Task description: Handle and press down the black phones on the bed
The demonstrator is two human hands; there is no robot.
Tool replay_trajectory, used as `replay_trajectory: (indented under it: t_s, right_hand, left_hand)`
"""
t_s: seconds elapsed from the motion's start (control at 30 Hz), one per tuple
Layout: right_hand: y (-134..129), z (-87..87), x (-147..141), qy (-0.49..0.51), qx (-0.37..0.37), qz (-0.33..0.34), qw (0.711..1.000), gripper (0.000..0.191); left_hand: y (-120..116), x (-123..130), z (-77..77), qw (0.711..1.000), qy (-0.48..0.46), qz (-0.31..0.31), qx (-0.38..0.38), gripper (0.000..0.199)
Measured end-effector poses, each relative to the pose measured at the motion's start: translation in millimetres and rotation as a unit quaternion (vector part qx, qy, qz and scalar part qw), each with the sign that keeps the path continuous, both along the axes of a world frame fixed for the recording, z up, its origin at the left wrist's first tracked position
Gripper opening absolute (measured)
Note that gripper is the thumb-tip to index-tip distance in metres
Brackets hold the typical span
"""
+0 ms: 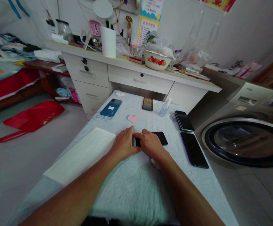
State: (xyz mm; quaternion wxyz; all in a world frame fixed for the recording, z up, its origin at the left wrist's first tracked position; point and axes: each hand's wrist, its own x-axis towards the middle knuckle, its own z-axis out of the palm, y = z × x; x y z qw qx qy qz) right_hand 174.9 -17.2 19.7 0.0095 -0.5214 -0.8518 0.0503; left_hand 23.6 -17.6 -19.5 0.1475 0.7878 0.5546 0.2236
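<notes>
A black smartphone [161,138] lies screen up on the cloth-covered table, its middle hidden under my right hand. My left hand [125,142] is closed at the phone's left end, thumb along the near side. Across the phone lies my right hand [150,143], its fingers bent and pinched together close to the left fingertips. A small greyish patch shows between the two hands; what the right fingers pinch is hidden. Just beyond is a pink paper heart [133,119]. Beside my left forearm lies a stack of white tissues or wipes [82,157].
A blue phone [111,107], a brown-backed phone [147,104] and a clear spray bottle [165,107] stand or lie at the far side. Along the right edge are more dark phones [194,150], near a washing machine [247,125]. A cluttered white desk [141,75] borders the back.
</notes>
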Motion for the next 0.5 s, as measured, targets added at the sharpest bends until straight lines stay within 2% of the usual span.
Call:
replay_trajectory:
  t_s: [0.3, 0.5]
  right_hand:
    - [-1.0, 5.0, -0.1, -0.015, 0.001, -0.022, 1.0, 0.041]
    - [-3.3, 7.3, 1.7, -0.018, -0.011, -0.004, 1.0, 0.041]
  left_hand:
    - [-1.4, -3.2, 11.3, 0.999, -0.002, -0.014, -0.04, 0.09]
    - [-1.0, -5.1, 11.6, 0.999, 0.041, 0.007, -0.031, 0.081]
